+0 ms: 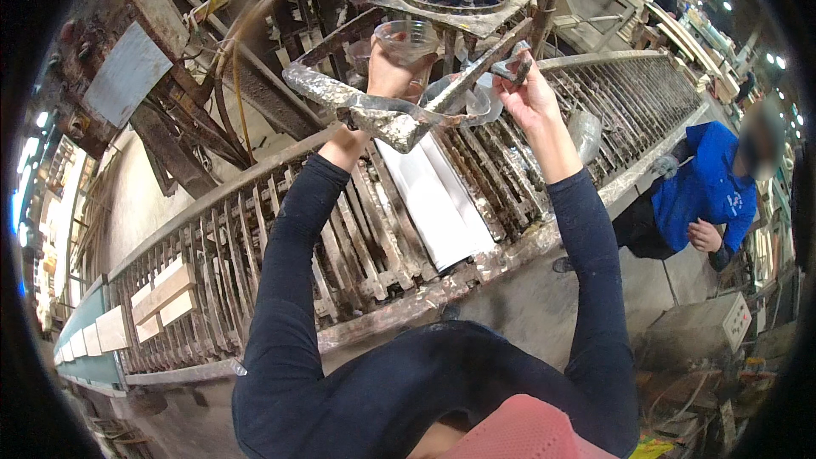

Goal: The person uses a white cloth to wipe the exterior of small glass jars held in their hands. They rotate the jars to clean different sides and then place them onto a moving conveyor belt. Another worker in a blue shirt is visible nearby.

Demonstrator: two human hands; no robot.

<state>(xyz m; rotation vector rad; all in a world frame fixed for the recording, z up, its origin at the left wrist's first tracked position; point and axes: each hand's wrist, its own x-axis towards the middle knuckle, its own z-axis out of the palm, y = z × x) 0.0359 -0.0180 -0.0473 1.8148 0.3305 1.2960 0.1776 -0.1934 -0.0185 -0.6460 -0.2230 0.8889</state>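
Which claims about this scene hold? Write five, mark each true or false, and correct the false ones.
1. The left hand holds a clear container. True.
2. The right hand holds a white sheet. False: it holds a small dark piece.
3. A long white piece lies on the slatted bed. True.
4. The wooden strips on that bed lie right of the white piece. False: they lie left of it.
5. The co-worker's top is red. False: it is blue.
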